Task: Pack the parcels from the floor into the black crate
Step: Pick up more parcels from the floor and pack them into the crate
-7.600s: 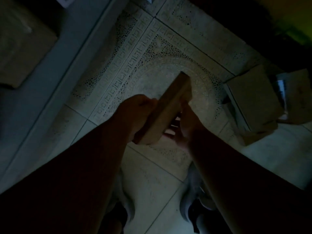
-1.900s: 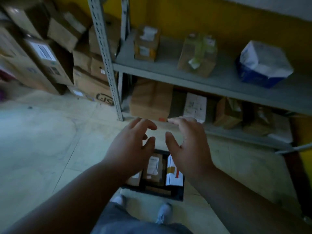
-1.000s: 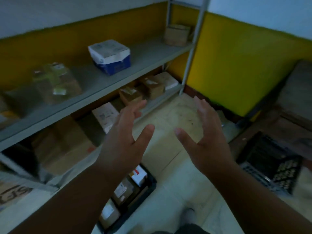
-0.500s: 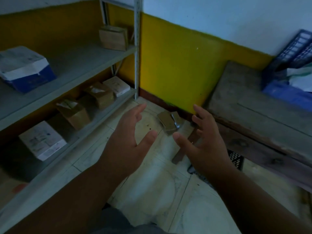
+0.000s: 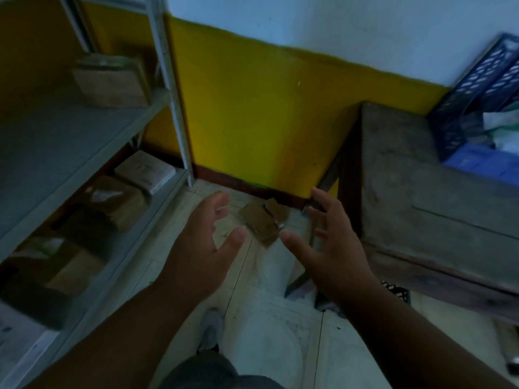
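Parcels [image 5: 262, 221] on floor [image 5: 269, 327] near wall | blue crate [image 5: 474, 88] on worktop [image 5: 421, 178] holds papers | our left hand [image 5: 200, 249], right hand [image 5: 327, 248] spread, empty

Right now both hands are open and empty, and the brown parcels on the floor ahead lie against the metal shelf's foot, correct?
Not quite. The head view shows the left hand and right hand open and empty, but the brown parcels lie by the yellow wall, nearer the wooden bench, apart from the metal shelf.
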### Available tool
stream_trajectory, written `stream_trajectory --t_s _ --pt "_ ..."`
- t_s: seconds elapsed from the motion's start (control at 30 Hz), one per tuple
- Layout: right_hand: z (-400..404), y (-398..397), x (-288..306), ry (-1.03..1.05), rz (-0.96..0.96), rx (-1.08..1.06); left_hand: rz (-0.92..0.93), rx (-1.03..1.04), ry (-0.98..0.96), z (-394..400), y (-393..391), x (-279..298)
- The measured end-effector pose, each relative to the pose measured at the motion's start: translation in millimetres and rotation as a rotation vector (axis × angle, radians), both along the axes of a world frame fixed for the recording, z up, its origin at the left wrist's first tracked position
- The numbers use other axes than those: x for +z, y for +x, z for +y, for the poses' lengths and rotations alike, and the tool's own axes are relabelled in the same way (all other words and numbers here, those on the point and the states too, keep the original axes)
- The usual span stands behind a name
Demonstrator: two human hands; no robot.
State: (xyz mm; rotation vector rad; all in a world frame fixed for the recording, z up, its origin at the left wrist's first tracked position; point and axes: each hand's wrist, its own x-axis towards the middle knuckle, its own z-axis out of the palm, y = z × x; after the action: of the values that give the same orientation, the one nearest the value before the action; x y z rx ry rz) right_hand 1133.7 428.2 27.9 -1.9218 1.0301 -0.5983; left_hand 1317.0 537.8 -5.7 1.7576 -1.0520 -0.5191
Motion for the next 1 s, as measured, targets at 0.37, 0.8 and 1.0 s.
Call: stream_trajectory --t_s 0.37,0.8,1.0 --pt "-111 137 -14 0.126 -0.057 -0.183 -0.004 -0.223 0.089 -140 137 -6" --pt "-298 238 -87 0.28 0.025 -0.168 0.012 -0.154 0.217 -286 248 -61" --pt "-361 303 -138 0.32 0.041 -0.225 0.09 -0.18 0.307 -345 291 -122"
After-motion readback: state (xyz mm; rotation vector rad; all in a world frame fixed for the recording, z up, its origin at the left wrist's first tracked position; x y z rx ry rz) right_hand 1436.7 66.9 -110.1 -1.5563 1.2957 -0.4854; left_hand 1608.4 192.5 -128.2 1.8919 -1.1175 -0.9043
